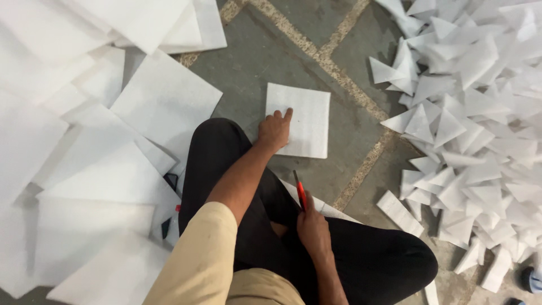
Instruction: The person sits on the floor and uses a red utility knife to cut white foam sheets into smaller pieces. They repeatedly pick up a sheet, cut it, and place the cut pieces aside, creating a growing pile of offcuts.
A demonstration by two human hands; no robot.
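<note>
My left hand (275, 130) reaches forward over my knee and presses its fingers on the near left edge of a white square foam sheet (304, 118) lying flat on the grey floor. My right hand (313, 229) rests against my leg and grips a red-handled cutter (300, 192) whose blade points away from me toward the sheet. I sit cross-legged in black trousers (361, 254).
Large white foam sheets (84, 141) lie stacked and overlapping on the left. A big heap of white foam triangles (474, 113) covers the floor on the right. Another foam piece (339, 212) lies under my right leg. Bare tiled floor (282, 51) shows in the middle.
</note>
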